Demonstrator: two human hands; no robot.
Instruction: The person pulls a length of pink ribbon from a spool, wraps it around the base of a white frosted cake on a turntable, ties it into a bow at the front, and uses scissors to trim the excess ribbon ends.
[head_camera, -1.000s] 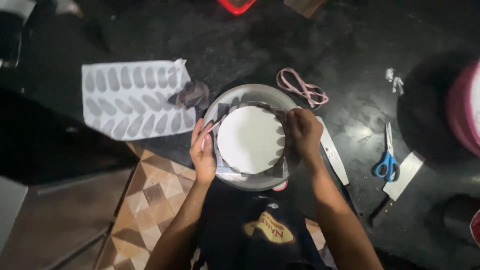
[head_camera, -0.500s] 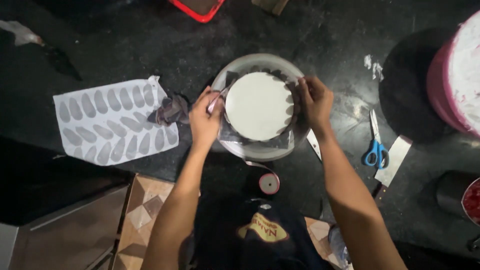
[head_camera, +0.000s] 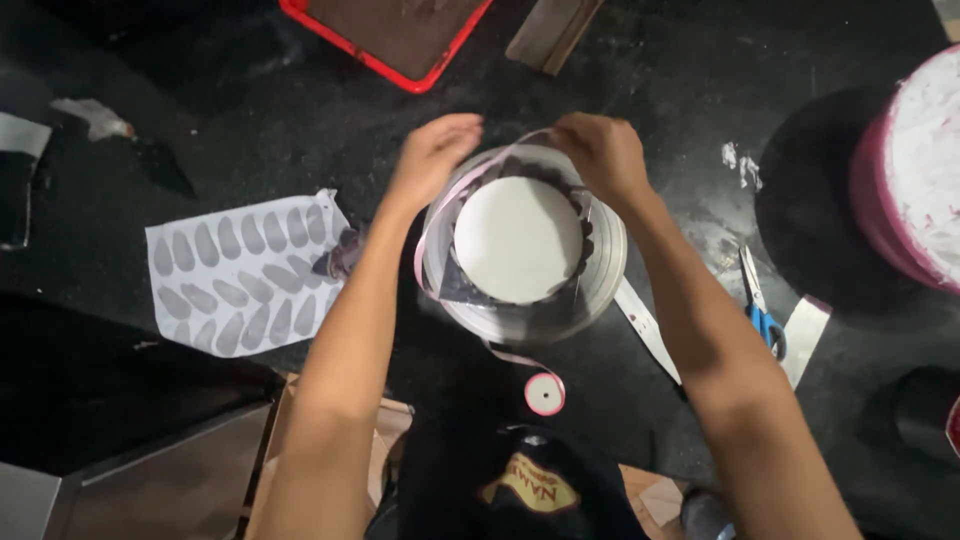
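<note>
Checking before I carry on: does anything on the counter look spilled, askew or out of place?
Mostly minor. White scraps lie loose on the dark counter right of the cake. The pink ribbon sags off the near side, trailing to its spool. Blue-handled scissors lie open nearby. Both hands are at the far rim.

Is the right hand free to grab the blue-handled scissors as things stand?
Probably not at once: the right hand is pinching pink ribbon at the cake. The scissors lie uncovered beside that forearm.
</note>
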